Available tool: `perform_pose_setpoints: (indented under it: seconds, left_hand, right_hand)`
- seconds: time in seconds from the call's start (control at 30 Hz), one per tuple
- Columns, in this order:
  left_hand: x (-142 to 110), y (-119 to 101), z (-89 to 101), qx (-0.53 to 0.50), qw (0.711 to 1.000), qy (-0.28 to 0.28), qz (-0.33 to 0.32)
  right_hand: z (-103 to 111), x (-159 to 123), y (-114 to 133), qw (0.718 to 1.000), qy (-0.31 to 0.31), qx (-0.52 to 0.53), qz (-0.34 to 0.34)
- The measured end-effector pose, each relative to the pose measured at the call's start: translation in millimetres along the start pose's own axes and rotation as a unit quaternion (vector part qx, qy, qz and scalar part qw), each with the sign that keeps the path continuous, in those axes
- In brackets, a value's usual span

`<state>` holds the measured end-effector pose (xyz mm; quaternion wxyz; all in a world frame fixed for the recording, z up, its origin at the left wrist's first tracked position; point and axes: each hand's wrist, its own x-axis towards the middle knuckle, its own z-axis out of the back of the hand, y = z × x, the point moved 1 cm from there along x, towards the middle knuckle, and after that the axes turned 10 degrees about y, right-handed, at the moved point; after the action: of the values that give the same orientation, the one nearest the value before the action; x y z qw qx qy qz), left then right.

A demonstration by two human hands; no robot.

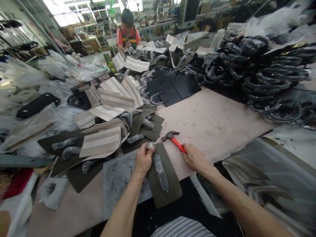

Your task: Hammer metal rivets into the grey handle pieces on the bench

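Observation:
My left hand (pixel 144 159) pinches a short, pale-topped metal punch (pixel 148 145), held upright over the far end of a dark olive panel (pixel 170 184). A handle wrapped in clear plastic (pixel 161 172) runs along that panel. Under the panel's left side lies a scuffed grey board (pixel 118 174). My right hand (pixel 194 157) is closed round the red grip of a claw hammer (pixel 177 142). The hammer's dark head sits just right of the punch, apart from it, low over the table.
Olive and beige panels (pixel 101 141) with wrapped handles pile up at the left. Black panels (pixel 172 85) and stacked black handled pieces (pixel 261 72) lie beyond and right. Small scraps dot the pinkish tabletop (pixel 209 115). Another person (pixel 127 36) works at the far end.

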<state>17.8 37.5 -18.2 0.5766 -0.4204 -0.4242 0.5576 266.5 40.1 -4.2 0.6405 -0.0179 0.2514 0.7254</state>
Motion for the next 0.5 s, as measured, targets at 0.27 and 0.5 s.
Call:
perform_pose_setpoints:
  seconds: [0.27, 0.5]
  left_hand:
    - [-2.0, -1.8, -4.2, 0.065, 0.996, 0.024, -0.064]
    - [-1.6, 2.7, -4.2, 0.077, 0.993, 0.044, -0.080]
  right_hand:
    - [21.5, -18.8, 32.2, 0.793, 0.217, 0.566, -0.062]
    - [70.3, -43.8, 60.1, 0.952, -0.094, 0.235, 0.172]
